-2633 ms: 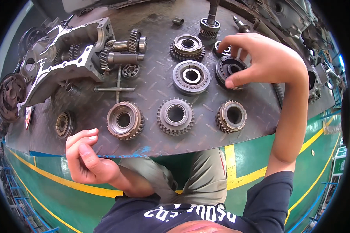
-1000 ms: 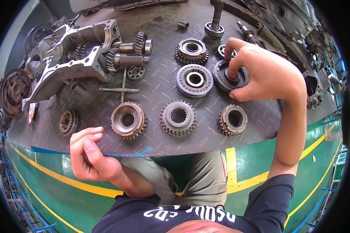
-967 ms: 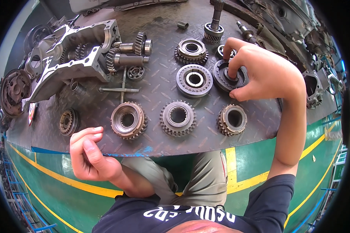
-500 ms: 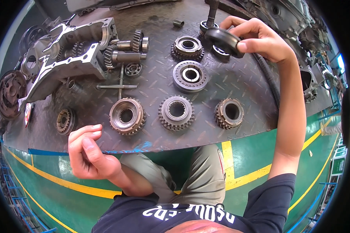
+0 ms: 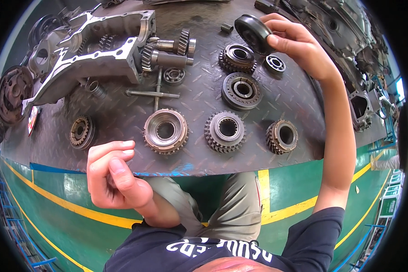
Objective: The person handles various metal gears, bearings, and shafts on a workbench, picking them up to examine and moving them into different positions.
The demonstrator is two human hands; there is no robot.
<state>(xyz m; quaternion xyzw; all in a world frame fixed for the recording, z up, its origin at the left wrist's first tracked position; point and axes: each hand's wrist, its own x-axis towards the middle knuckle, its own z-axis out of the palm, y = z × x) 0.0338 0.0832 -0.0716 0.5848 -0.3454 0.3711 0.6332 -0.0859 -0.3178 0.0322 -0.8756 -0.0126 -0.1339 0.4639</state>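
My right hand pinches a thick dark grooved gear ring by its edge, thumb in front. The ring is tilted and held above the far part of the metal table. Under and beside it are a toothed gear assembly, a synchronizer hub and a ball bearing. My left hand, loosely curled with the thumb apart, hovers at the table's front edge. No object shows in it. Nearest it are a small gear ring and a wide brass-edged gear.
Two more gears, a double-toothed one and a smaller one, lie to the right in the front row. A metal gearbox housing, geared shafts, a T-shaped bar and another bearing occupy the left side.
My right hand has lifted the gear ring slightly farther back and tipped it steeper, uncovering the bearing below. The table has shifted rightward in view. My left hand remains curled near the edge.
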